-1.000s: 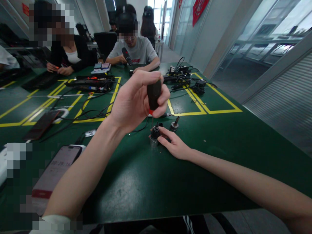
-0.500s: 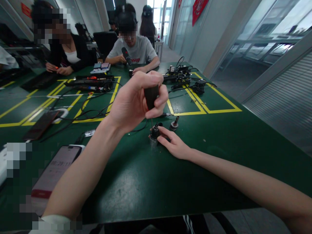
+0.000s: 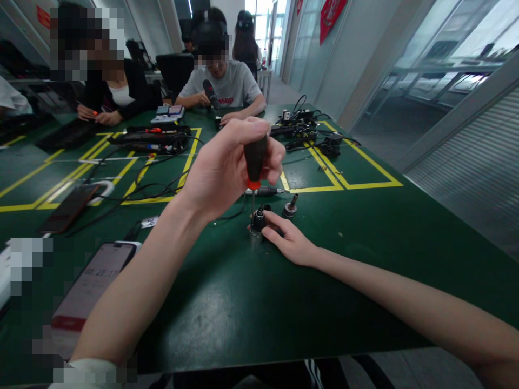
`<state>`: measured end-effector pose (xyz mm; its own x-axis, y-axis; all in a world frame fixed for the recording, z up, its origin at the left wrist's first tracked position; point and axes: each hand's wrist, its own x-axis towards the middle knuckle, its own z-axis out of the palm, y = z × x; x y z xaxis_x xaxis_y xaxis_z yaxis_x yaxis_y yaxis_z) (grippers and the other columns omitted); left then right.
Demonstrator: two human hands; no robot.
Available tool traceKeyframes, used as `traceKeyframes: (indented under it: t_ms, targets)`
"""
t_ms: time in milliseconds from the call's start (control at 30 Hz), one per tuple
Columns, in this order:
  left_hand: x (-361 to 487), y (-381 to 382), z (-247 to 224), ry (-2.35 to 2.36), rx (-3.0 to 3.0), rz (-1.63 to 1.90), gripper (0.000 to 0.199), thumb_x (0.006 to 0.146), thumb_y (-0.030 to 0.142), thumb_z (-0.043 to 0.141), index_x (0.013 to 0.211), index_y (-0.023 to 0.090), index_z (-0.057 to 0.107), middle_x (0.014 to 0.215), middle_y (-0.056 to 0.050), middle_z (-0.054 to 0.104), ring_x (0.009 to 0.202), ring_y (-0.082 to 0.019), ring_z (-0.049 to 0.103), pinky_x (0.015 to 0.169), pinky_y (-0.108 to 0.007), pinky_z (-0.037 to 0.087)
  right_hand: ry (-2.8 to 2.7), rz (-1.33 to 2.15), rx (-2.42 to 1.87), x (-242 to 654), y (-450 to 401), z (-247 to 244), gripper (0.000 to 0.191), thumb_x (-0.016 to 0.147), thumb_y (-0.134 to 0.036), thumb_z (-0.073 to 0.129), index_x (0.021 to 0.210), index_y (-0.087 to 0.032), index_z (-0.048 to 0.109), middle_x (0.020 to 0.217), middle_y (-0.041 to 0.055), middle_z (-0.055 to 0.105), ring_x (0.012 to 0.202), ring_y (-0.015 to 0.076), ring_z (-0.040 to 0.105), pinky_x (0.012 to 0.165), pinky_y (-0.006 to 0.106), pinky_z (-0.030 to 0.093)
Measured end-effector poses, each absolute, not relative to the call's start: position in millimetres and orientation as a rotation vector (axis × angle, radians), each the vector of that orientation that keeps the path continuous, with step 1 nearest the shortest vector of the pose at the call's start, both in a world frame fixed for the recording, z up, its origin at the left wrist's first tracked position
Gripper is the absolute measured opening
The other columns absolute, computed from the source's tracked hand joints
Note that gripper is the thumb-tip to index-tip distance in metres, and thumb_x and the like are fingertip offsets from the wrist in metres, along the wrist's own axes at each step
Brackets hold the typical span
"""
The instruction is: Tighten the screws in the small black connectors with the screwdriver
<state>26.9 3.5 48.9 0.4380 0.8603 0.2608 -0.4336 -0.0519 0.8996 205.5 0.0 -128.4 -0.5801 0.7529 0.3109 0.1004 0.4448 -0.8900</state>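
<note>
My left hand (image 3: pixel 229 165) is closed round the black handle of a screwdriver (image 3: pixel 254 162) with a red collar. Its thin shaft points straight down to a small black cylindrical part with a metal base (image 3: pixel 258 222), upright on the green table. Whether the tip touches a screw is too small to tell. My right hand (image 3: pixel 292 240) grips that part from the right, thumb and fingers round its side. Just behind stands a similar metal-and-black piece (image 3: pixel 290 208). A slim dark pen-like tool (image 3: pixel 265 192) lies behind the screwdriver shaft.
A phone (image 3: pixel 93 286) lies at the near left, with another phone (image 3: pixel 67 208) beyond it. Black cables (image 3: pixel 162 189) cross the left side. Tangled dark devices (image 3: pixel 300 127) lie at the far right. Across the green table (image 3: pixel 227 319), a co-worker (image 3: pixel 227 81) holds a dark tool.
The fingers of my left hand have loosened and shifted on the screwdriver, so more of its handle and red collar shows. My right hand stays on the black part.
</note>
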Motion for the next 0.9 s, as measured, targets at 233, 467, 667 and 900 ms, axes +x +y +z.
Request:
traceKeyframes:
  t_ms: [233, 467, 667, 900]
  targets:
    - [25.2, 3.5, 49.8, 0.452, 1.242, 1.095, 0.037, 0.103, 0.037, 0.039, 0.086, 0.013, 0.061, 0.052, 0.003, 0.043, 0.039, -0.006, 0.034, 0.044, -0.02, 0.029, -1.981, 1.146, -0.696, 205.5, 0.8, -128.8, 0.047, 0.108, -0.043, 0.052, 0.147, -0.018, 0.057, 0.121, 0.0126, 0.076, 0.105, 0.0251, 0.073, 0.096, 0.041, 0.059]
    - [26.9, 3.8, 49.4, 0.476, 1.231, 1.097, 0.036, 0.104, 0.032, 0.039, 0.076, 0.016, 0.054, 0.06, 0.002, 0.05, 0.045, -0.007, 0.049, 0.048, -0.019, 0.04, -1.968, 1.154, -0.703, 205.7, 0.3, -129.6, 0.047, 0.107, -0.041, 0.053, 0.148, -0.018, 0.057, 0.123, 0.0122, 0.076, 0.107, 0.0254, 0.073, 0.098, 0.042, 0.059]
    - [25.6, 0.9, 51.4, 0.469, 1.249, 1.091, 0.032, 0.103, 0.029, 0.036, 0.079, 0.017, 0.054, 0.051, 0.003, 0.045, 0.039, -0.007, 0.033, 0.044, -0.02, 0.028, -1.973, 1.166, -0.704, 205.3, 0.4, -128.7, 0.046, 0.108, -0.041, 0.053, 0.148, -0.02, 0.057, 0.122, 0.0116, 0.076, 0.106, 0.0246, 0.073, 0.097, 0.041, 0.059]
    - [24.1, 5.1, 48.0, 0.442, 1.246, 1.078, 0.045, 0.104, 0.038, 0.038, 0.073, 0.014, 0.059, 0.057, 0.0, 0.049, 0.048, -0.009, 0.048, 0.049, -0.021, 0.041, -1.962, 1.175, -0.706, 205.7, 0.4, -129.8, 0.048, 0.107, -0.044, 0.053, 0.148, -0.018, 0.057, 0.127, 0.0132, 0.074, 0.11, 0.0252, 0.072, 0.1, 0.041, 0.057]
